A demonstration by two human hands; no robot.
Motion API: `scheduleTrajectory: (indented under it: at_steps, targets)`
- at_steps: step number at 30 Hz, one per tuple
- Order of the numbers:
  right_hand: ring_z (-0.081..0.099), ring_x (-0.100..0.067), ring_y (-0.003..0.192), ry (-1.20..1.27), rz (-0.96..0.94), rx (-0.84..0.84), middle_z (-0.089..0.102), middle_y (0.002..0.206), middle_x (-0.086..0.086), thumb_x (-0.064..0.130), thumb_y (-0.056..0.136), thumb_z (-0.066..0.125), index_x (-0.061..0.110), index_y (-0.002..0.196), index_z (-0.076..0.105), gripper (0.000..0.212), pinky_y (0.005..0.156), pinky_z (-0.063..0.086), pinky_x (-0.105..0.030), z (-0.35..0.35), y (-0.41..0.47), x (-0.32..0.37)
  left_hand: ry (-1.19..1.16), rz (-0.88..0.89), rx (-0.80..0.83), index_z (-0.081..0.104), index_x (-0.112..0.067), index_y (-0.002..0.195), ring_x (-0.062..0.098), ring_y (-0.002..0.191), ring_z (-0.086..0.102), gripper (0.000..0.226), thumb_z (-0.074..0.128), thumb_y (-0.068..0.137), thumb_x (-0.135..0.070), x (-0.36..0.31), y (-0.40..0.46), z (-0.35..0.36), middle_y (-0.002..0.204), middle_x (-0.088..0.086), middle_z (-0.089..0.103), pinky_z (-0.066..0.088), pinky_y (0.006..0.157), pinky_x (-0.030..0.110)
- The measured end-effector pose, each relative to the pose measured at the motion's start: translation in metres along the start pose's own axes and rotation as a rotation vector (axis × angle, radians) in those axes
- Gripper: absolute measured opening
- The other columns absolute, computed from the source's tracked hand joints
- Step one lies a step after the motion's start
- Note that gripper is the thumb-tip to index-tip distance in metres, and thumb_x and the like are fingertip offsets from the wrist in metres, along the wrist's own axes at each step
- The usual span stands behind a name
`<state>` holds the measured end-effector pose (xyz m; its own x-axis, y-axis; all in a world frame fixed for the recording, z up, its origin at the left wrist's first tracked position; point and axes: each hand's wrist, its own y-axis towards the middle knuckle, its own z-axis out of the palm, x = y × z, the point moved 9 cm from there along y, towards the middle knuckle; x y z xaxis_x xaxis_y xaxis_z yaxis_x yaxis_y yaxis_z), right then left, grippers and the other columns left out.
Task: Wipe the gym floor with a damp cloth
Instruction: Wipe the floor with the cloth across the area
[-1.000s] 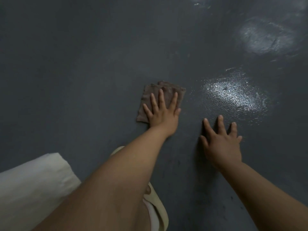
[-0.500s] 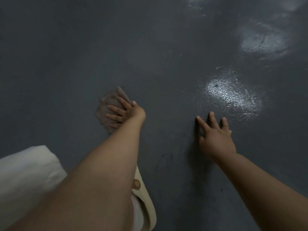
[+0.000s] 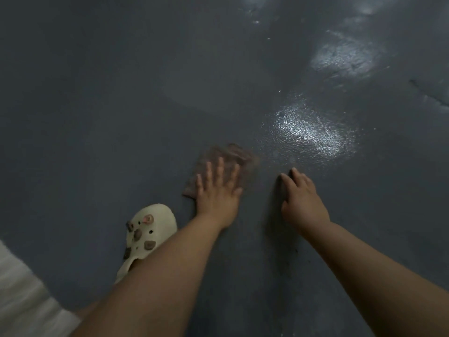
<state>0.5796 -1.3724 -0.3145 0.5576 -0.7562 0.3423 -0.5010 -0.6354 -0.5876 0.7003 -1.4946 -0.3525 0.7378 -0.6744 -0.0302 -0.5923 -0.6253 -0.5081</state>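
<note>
A brownish damp cloth (image 3: 230, 154) lies flat on the dark grey gym floor (image 3: 109, 105) near the middle of the view. My left hand (image 3: 217, 188) presses down on it with straight, spread fingers; the hand covers the cloth's near part. My right hand (image 3: 301, 200) rests on the bare floor just to the right of the cloth, apart from it, its fingers somewhat bent with the tips on the floor.
A wet, shiny patch (image 3: 308, 132) glistens on the floor right of the cloth, and another (image 3: 345, 57) lies farther back. My cream clog (image 3: 148, 234) with small charms stands at lower left, beside a light trouser leg (image 3: 26, 302).
My left hand has swept the cloth from the left back to the right, close to my right hand. The view has tilted so the clog now shows.
</note>
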Motion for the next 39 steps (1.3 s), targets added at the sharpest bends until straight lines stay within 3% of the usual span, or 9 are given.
scheduleTrajectory:
  at_steps: [4,7,13,16,25,29,31,35,39]
  targets:
    - [0.003,-0.026,0.145,-0.046,-0.039,0.033,-0.001,0.16,-0.004,0.012,0.092,0.044,0.021,0.151,0.016,0.066,0.115,0.011,-0.032,0.006,-0.009,0.009,-0.219,-0.388,-0.016,-0.011,-0.031,0.15,0.032,0.144,-0.018,0.06,0.019,0.101,-0.045,0.073,0.005,-0.007,0.157,0.006,-0.023,-0.005,0.116,0.05]
    - [0.002,-0.028,0.145,-0.052,-0.042,0.054,-0.001,0.16,-0.004,0.014,0.093,0.043,0.023,0.151,0.014,0.066,0.116,0.013,-0.035,0.015,-0.014,0.012,-0.269,-0.455,-0.032,-0.01,-0.032,0.15,0.034,0.144,-0.017,0.06,0.021,0.101,-0.046,0.064,-0.001,-0.004,0.157,0.008,-0.022,-0.004,0.114,0.052]
    - [-0.012,-0.036,0.144,-0.105,-0.022,0.092,-0.013,0.159,-0.008,0.033,0.098,0.039,0.032,0.152,0.003,0.065,0.117,0.007,-0.046,0.038,-0.013,0.013,-0.157,-0.16,0.039,-0.022,-0.035,0.143,0.039,0.14,-0.025,0.065,0.023,0.099,-0.05,-0.026,-0.049,0.028,0.154,0.012,-0.028,-0.014,0.11,0.057]
    - [-0.018,-0.038,0.143,-0.117,-0.008,0.112,-0.019,0.157,-0.008,0.04,0.099,0.036,0.033,0.151,0.0,0.064,0.116,0.005,-0.05,0.045,-0.009,0.014,-0.082,-0.038,0.074,-0.029,-0.036,0.136,0.038,0.139,-0.028,0.063,0.02,0.1,-0.05,-0.037,-0.055,0.036,0.153,0.011,-0.031,-0.017,0.109,0.056]
    - [-0.01,-0.037,0.144,-0.12,0.025,0.063,-0.01,0.159,-0.006,0.037,0.101,0.03,0.034,0.151,0.01,0.054,0.115,0.011,-0.05,0.041,-0.008,0.012,-0.079,0.007,0.05,-0.02,-0.039,0.145,0.035,0.14,-0.027,0.062,0.021,0.1,-0.049,-0.025,-0.02,0.016,0.153,0.007,-0.032,-0.014,0.109,0.059]
    - [0.032,-0.037,0.135,-0.061,0.026,-0.077,0.034,0.15,-0.009,0.029,0.099,0.035,0.025,0.136,0.049,0.039,0.105,0.034,-0.04,0.011,-0.001,0.015,-0.101,-0.043,0.015,-0.019,-0.039,0.146,0.034,0.141,-0.026,0.062,0.021,0.099,-0.051,-0.012,0.001,0.004,0.154,0.005,-0.031,-0.012,0.109,0.06]
    - [0.044,-0.033,0.123,-0.026,0.039,-0.159,0.048,0.138,-0.005,0.022,0.096,0.04,0.021,0.129,0.055,0.036,0.095,0.042,-0.039,-0.006,0.0,0.008,-0.14,-0.101,0.001,-0.017,-0.04,0.146,0.036,0.141,-0.025,0.063,0.023,0.099,-0.051,-0.011,0.012,-0.002,0.154,0.005,-0.03,-0.011,0.109,0.061]
    - [0.04,-0.031,0.125,-0.02,0.117,-0.27,0.044,0.14,-0.006,0.016,0.093,0.044,0.016,0.134,0.049,0.041,0.094,0.039,-0.039,-0.024,-0.005,-0.028,-0.232,-0.205,-0.002,-0.015,-0.04,0.147,0.039,0.14,-0.024,0.063,0.025,0.099,-0.05,-0.021,0.038,-0.019,0.155,0.008,-0.028,-0.008,0.107,0.065]
    - [0.033,-0.033,0.131,0.056,0.172,-0.36,0.035,0.148,-0.013,0.008,0.09,0.045,0.01,0.138,0.044,0.048,0.103,0.031,-0.04,-0.027,-0.012,-0.054,-0.141,-0.139,0.012,-0.015,-0.04,0.147,0.041,0.14,-0.024,0.062,0.023,0.099,-0.051,-0.043,0.061,-0.031,0.154,0.009,-0.028,-0.008,0.107,0.066]
